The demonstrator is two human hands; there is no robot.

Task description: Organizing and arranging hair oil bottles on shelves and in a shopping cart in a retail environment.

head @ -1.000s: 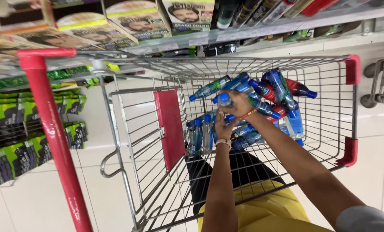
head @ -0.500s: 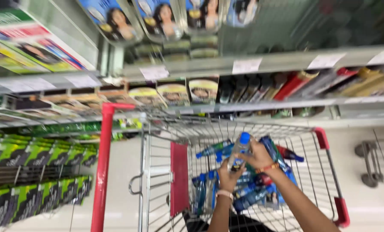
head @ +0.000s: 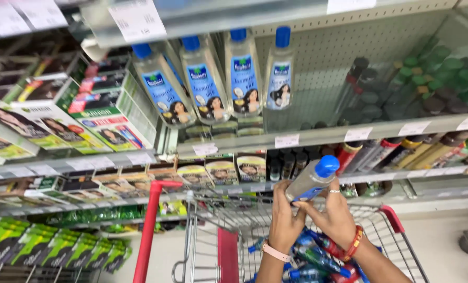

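Note:
Both my hands hold one clear bottle with a blue cap [head: 312, 179], tilted with the cap up and to the right. My left hand [head: 284, 220] grips its lower end and wears a pale wristband. My right hand [head: 336, 217] wraps the bottle from the right, with a ring and a red-orange bangle. The bottle is raised above a red-trimmed wire shopping cart [head: 229, 251] that holds several blue bottles [head: 315, 257]. On the shelf above stands a row of like clear bottles with blue caps [head: 242, 73].
Shelves of boxed hair colour [head: 92, 112] fill the left side. Dark bottles and green-capped bottles [head: 428, 78] stand at the right. Green packs [head: 45, 243] line the lowest shelf at left. A red cart handle post [head: 147, 236] rises beside the cart. Pale floor tiles show at lower right.
My hands lifted a bottle out of the cart and up toward the shelves. The view tilted upward, so the upper shelf with clear bottles came into sight.

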